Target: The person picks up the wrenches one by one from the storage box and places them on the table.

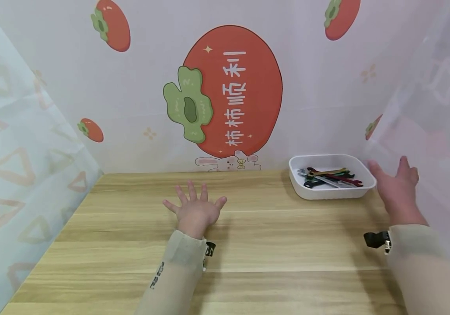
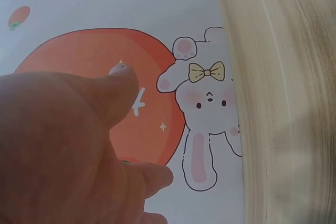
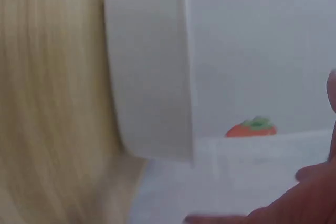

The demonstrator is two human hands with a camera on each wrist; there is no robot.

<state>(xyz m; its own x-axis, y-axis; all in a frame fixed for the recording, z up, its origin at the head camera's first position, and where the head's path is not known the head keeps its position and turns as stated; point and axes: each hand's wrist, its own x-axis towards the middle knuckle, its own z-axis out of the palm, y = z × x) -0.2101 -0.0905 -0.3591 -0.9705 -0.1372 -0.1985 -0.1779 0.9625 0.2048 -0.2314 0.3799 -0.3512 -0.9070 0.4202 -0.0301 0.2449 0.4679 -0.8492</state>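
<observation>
A white plastic tray [image 1: 327, 193] stands at the back right of the wooden table, holding several small wrenches [image 1: 329, 177] in yellow, red, black and silver. My right hand [image 1: 399, 192] is just to the right of the tray, thumb and fingers spread, holding nothing. In the right wrist view the side of the tray [image 3: 149, 66] looms close, with part of the hand [image 3: 299, 203] at the lower right. Over the middle of the table my left hand [image 1: 197, 214] has its fingers fanned out and grips nothing; the left wrist view shows the hand [image 2: 63, 145] before the wall.
The wooden table [image 1: 272, 245] meets a white back wall sheet [image 1: 138, 87] printed with persimmons and a rabbit. Patterned side sheets [image 1: 20, 166] close in the left and right. Each wrist wears a black strap-mounted device [image 1: 376, 239].
</observation>
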